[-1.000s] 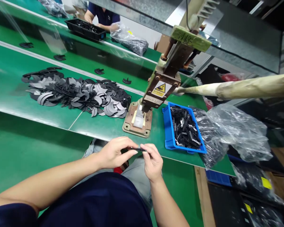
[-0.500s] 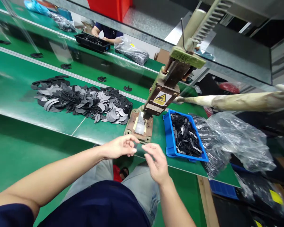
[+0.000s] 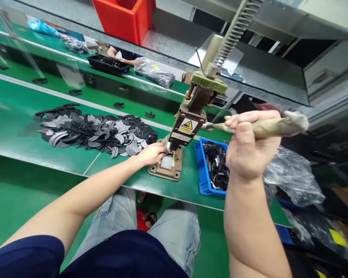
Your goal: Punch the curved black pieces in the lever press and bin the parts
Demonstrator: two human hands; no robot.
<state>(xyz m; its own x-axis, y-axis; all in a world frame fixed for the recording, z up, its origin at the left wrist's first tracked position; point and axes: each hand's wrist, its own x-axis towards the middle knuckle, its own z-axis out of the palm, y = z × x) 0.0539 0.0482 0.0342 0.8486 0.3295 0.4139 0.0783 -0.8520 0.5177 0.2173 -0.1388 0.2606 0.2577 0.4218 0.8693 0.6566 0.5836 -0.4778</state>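
Observation:
My right hand (image 3: 249, 150) is closed around the wrapped lever handle (image 3: 291, 125) of a hand-operated bench press (image 3: 200, 102). My left hand (image 3: 153, 154) reaches to the left side of the press's base plate (image 3: 165, 174), just under the ram. Its fingers are bent together at the tool. What they hold there, if anything, is hidden by the hand. A pale square piece (image 3: 166, 162) lies on the base plate. To the left of the press, close to my left hand, spreads a pile of black and grey crescent-shaped parts (image 3: 95, 131).
A blue bin (image 3: 203, 179) of small black parts stands right of the press, beside clear plastic bags (image 3: 295, 177). Behind, a belt carries several spaced black parts (image 3: 118, 105). A red bin (image 3: 124, 19) sits on the shelf above. A co-worker's hands (image 3: 116, 54) are near a black tray (image 3: 107, 65).
My hands were together in front of the press. My right hand has risen and taken hold of the lever handle, while my left hand has moved forward to the tool.

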